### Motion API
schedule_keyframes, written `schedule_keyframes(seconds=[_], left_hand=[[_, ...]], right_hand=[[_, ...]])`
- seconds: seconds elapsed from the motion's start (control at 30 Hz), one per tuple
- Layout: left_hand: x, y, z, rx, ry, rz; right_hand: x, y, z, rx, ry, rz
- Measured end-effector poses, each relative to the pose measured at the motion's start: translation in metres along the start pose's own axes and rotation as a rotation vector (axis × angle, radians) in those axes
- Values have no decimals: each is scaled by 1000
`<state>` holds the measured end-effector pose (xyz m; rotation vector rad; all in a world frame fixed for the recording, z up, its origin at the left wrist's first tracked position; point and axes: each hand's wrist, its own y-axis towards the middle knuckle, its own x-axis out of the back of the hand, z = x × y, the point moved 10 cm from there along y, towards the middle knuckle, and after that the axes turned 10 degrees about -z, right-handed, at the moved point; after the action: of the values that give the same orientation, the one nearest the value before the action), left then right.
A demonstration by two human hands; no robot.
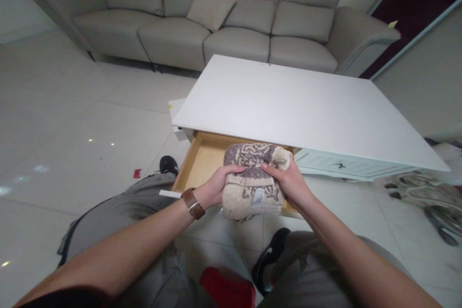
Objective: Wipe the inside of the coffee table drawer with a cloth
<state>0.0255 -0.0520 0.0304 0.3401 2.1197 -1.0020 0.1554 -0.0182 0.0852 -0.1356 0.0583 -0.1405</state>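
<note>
A folded towel [254, 178], beige with a brown-purple pattern and a small pale label, is held up between both hands. My left hand [219, 184] grips its left side with the thumb on top. On the other side my right hand [288, 178] is closed round the right edge, thumb also on the upper face. Under and behind the towel, a wooden drawer [204, 156] is pulled out from a white coffee table [296, 106]. The towel hides the drawer's right part; bare wood shows at its left.
Beyond the table stands a long grey sofa [173, 33] with a beige cushion [211, 5]. A second drawer front [339, 163] is closed at the right. Something red [227, 288] lies between my feet, and a red scrap [137, 173] is on the tiled floor.
</note>
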Motion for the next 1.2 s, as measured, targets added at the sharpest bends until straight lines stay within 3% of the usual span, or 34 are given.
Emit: schedule_keyframes(seconds=[0.33, 0.5, 0.63, 0.73, 0.83, 0.97, 1.2], left_hand=[[6, -2, 4, 31, 13, -26], [11, -2, -2, -7, -51, -66], [17, -1, -10, -60, -83, -111], [18, 0, -14, -92, -122, -125], [17, 1, -15, -98, -157, -131], [21, 3, -15, -109, -159, -177], [18, 3, -17, -130, -140, -151]], right_hand=[[8, 5, 5, 61, -109, -38], [22, 12, 20, 196, -181, -87], [35, 0, 54, 453, -346, -228], [13, -15, 69, 590, -514, -65], [-11, -25, 64, 604, -598, 148], [-20, -28, 51, 572, -620, 220], [-29, -33, 45, 556, -643, 318]])
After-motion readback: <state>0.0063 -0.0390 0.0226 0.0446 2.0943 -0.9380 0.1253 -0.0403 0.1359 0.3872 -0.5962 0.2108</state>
